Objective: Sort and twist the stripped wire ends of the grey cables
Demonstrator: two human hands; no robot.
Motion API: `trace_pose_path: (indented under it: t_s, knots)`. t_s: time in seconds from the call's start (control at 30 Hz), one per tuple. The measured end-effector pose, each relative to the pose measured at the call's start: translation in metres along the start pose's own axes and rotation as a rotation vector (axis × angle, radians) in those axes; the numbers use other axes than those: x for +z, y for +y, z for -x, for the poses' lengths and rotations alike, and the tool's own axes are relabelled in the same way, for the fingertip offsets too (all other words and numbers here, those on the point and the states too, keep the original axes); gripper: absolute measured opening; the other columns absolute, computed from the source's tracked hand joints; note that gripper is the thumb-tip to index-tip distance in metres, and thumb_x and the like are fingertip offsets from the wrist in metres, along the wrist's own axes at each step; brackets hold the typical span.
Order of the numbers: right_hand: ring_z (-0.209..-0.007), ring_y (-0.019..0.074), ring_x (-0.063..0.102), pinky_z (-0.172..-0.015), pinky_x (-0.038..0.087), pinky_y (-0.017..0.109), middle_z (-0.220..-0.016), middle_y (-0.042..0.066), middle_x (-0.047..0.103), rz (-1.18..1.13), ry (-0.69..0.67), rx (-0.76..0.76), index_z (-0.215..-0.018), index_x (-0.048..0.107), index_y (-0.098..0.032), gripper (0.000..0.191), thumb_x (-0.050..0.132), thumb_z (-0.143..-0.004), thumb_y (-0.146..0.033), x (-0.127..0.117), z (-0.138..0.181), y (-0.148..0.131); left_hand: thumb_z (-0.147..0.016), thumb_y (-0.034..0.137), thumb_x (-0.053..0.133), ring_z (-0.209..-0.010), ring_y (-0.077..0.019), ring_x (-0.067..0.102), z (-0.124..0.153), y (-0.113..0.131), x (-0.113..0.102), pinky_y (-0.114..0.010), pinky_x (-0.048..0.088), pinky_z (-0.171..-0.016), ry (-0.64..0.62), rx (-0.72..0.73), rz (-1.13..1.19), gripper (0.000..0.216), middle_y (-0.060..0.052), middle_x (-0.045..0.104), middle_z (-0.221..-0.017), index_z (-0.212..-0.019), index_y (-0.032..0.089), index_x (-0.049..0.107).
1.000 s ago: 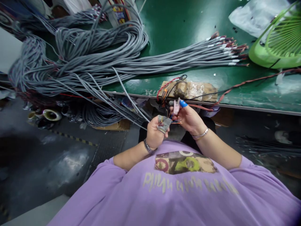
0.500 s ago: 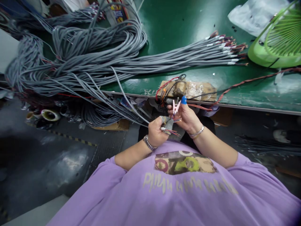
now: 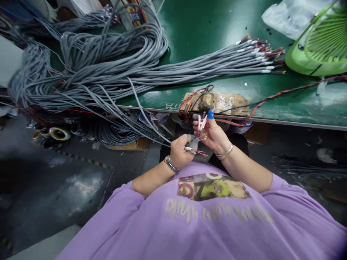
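My left hand (image 3: pixel 180 151) is closed around the end of a grey cable (image 3: pixel 146 112), with grey finger covers on thumb and forefinger; thin coloured wire ends (image 3: pixel 199 152) stick out to the right of it. My right hand (image 3: pixel 214 134) is closed on a small pink clip-like tool (image 3: pixel 201 122), one fingertip capped in blue. Both hands meet in front of my chest, just below the edge of the green workbench (image 3: pixel 206 29). The cable runs up and left to the pile of grey cables (image 3: pixel 89 68).
A bundle of grey cables with stripped ends (image 3: pixel 244 57) lies across the bench. A taped brown block with red and black leads (image 3: pixel 217 103) sits at the bench edge. A green fan (image 3: pixel 320 47) and plastic bag (image 3: pixel 290 16) are at right. Tape rolls (image 3: pixel 56 133) sit lower left.
My right hand turned the pink tool so its tips now show, spread apart. The coloured wire ends now stick out to the right of my left hand. Both hands stayed in place.
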State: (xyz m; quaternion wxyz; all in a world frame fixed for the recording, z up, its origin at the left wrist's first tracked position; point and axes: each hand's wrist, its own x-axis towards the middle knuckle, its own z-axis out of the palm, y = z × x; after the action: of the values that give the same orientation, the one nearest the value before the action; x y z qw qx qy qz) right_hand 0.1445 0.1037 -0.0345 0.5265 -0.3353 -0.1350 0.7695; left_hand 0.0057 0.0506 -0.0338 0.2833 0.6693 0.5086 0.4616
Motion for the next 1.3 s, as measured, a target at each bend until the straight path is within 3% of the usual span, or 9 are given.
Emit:
trace_pose_path:
  t_s: [0.2, 0.37, 0.47, 0.67, 0.8, 0.9, 1.1, 1.2, 1.3]
  knots:
    - [-0.061, 0.0125, 0.06, -0.052, 0.048, 0.023, -0.077, 0.004, 0.07, 0.109, -0.126, 0.062, -0.083, 0.066, -0.019, 0.061, 0.057, -0.075, -0.079, -0.017, 0.009, -0.002, -0.073, 0.03, 0.072, -0.054, -0.0106, 0.05, 0.004, 0.004, -0.008, -0.024, 0.044, -0.06, -0.023, -0.027, 0.037, 0.011, 0.001, 0.059, -0.059, -0.071, 0.02, 0.067]
    - [-0.065, 0.014, 0.061, -0.061, 0.049, 0.026, -0.073, 0.004, 0.068, 0.403, -0.292, 0.051, -0.078, 0.07, -0.016, 0.052, 0.082, -0.06, -0.064, -0.038, 0.02, -0.012, -0.077, 0.033, 0.071, -0.055, -0.009, 0.05, 0.007, 0.001, -0.01, -0.022, 0.042, -0.058, -0.051, -0.082, 0.118, 0.017, 0.002, 0.06, -0.06, -0.07, 0.019, 0.065]
    - [-0.06, 0.0107, 0.055, -0.059, 0.045, 0.024, -0.068, 0.001, 0.066, 0.582, -0.309, -0.021, -0.074, 0.071, -0.015, 0.039, 0.088, -0.059, -0.046, -0.035, 0.027, -0.019, -0.079, 0.032, 0.069, -0.056, -0.0088, 0.05, 0.007, -0.003, -0.006, -0.022, 0.042, -0.059, -0.119, -0.085, 0.155, 0.016, 0.002, 0.06, -0.062, -0.072, 0.018, 0.065]
    - [-0.056, 0.0098, 0.049, -0.055, 0.04, 0.024, -0.062, -0.001, 0.062, 0.684, -0.266, -0.095, -0.07, 0.071, -0.015, 0.028, 0.086, -0.063, -0.037, -0.024, 0.038, -0.022, -0.072, 0.027, 0.073, -0.058, -0.0084, 0.051, 0.008, -0.011, 0.001, -0.021, 0.044, -0.061, -0.242, -0.177, 0.199, 0.014, 0.002, 0.06, -0.063, -0.068, 0.017, 0.063]
    - [-0.057, 0.0116, 0.05, -0.054, 0.04, 0.024, -0.061, 0.0, 0.062, 0.837, -0.27, -0.21, -0.067, 0.071, -0.016, 0.023, 0.083, -0.066, -0.035, -0.025, 0.039, -0.017, -0.071, 0.023, 0.069, -0.05, -0.0081, 0.054, 0.006, -0.013, 0.001, -0.019, 0.044, -0.05, -0.437, -0.344, 0.242, 0.009, 0.002, 0.062, -0.061, -0.074, 0.016, 0.064]
    - [-0.059, 0.0122, 0.05, -0.055, 0.04, 0.024, -0.063, 0.0, 0.062, 0.938, -0.266, -0.306, -0.068, 0.072, -0.017, 0.019, 0.082, -0.068, -0.033, -0.027, 0.038, -0.016, -0.072, 0.027, 0.069, -0.041, -0.0078, 0.053, 0.004, -0.01, 0.0, -0.018, 0.039, -0.04, -0.482, -0.493, 0.292, 0.014, 0.002, 0.061, -0.057, -0.076, 0.016, 0.062]
    - [-0.079, 0.0171, 0.061, -0.076, 0.051, 0.03, -0.085, 0.003, 0.07, 0.695, -0.257, -0.227, -0.092, 0.073, -0.019, 0.034, 0.083, -0.069, -0.042, -0.038, 0.04, -0.015, -0.073, 0.049, 0.072, -0.038, -0.0059, 0.053, 0.001, -0.007, 0.0, -0.015, 0.033, -0.036, -0.213, -0.597, 0.505, 0.037, 0.004, 0.061, -0.056, -0.075, 0.016, 0.056]
    - [-0.076, 0.0151, 0.062, -0.073, 0.051, 0.028, -0.084, 0.002, 0.069, 0.587, -0.219, -0.212, -0.098, 0.071, -0.021, 0.044, 0.089, -0.062, -0.038, -0.041, 0.042, 0.0, -0.074, 0.053, 0.072, -0.038, -0.0053, 0.053, 0.002, -0.009, 0.003, -0.015, 0.031, -0.035, -0.115, -0.601, 0.571, 0.04, 0.004, 0.061, -0.058, -0.076, 0.016, 0.055]
    - [-0.07, 0.013, 0.059, -0.07, 0.051, 0.028, -0.079, 0.0, 0.067, 0.534, -0.16, -0.299, -0.093, 0.07, -0.021, 0.034, 0.086, -0.067, -0.036, -0.037, 0.043, 0.019, -0.073, 0.054, 0.073, -0.04, -0.0051, 0.054, 0.003, -0.01, 0.006, -0.015, 0.031, -0.035, -0.102, -0.602, 0.584, 0.042, 0.004, 0.062, -0.058, -0.078, 0.016, 0.055]
